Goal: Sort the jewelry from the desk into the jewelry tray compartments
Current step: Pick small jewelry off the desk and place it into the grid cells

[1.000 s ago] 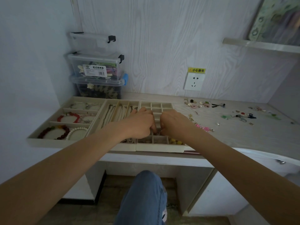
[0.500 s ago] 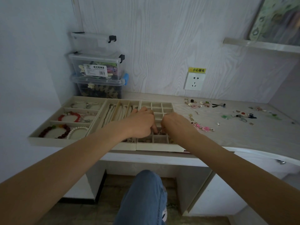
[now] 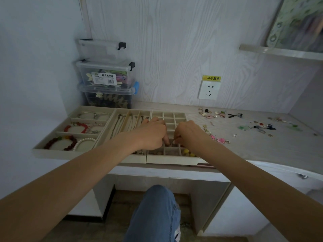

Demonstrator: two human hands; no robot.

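Three cream jewelry trays sit side by side on the desk's left half. The bracelet tray [image 3: 52, 153] holds red, dark and pearl bracelets, and the necklace tray [image 3: 122, 114] holds chains. My left hand [image 3: 151, 134] and my right hand [image 3: 189, 135] hover close together over the small-cell grid tray [image 3: 174, 115]. Both have curled fingers, and their tips meet on a small thin jewelry piece [image 3: 172, 141] above a near cell. Yellow beads [image 3: 186, 151] lie in a front cell. Loose earrings [image 3: 220, 140] lie on the desk to the right.
More small jewelry is scattered across the desk at the back [image 3: 215, 114] and far right [image 3: 262, 126]. Stacked clear storage boxes [image 3: 106, 79] stand behind the trays. A wall socket [image 3: 208, 89] is above the desk. My knee in jeans [image 3: 155, 212] is below the desk edge.
Both hands stayed over the grid tray, working the small piece. The right hand shifted slightly right, opening a small gap between the hands.
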